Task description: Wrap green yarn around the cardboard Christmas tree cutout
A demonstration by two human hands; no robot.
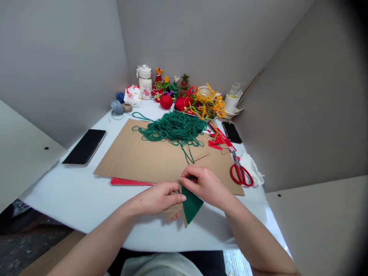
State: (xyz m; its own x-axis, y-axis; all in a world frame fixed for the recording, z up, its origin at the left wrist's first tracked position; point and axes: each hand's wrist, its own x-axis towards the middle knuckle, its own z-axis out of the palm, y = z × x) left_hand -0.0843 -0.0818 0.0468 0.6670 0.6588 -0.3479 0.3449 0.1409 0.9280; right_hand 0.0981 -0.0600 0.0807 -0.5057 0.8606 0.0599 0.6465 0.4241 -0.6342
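My left hand (162, 197) is closed around a folded cardboard piece (174, 211), thumb on its near face. One face of this piece is wrapped in green yarn (191, 205) and looks roughly triangular. At its upper tip, my right hand (204, 184) pinches, with fingertips close together; a strand of green yarn seems to be between them, though the fingers partly hide it. From the tangled green yarn heap (175, 128), loose strands run down toward my right hand. Under the heap lies a flat cardboard sheet (138, 153).
Red-handled scissors (241, 174) lie at the sheet's right edge beside white tissue (253, 168). One dark tablet (85, 147) is at left, a phone (231, 132) at right. Behind stand a bottle (145, 82), small yarn trees (174, 88), a red yarn ball (166, 102) and orange yarn (211, 103).
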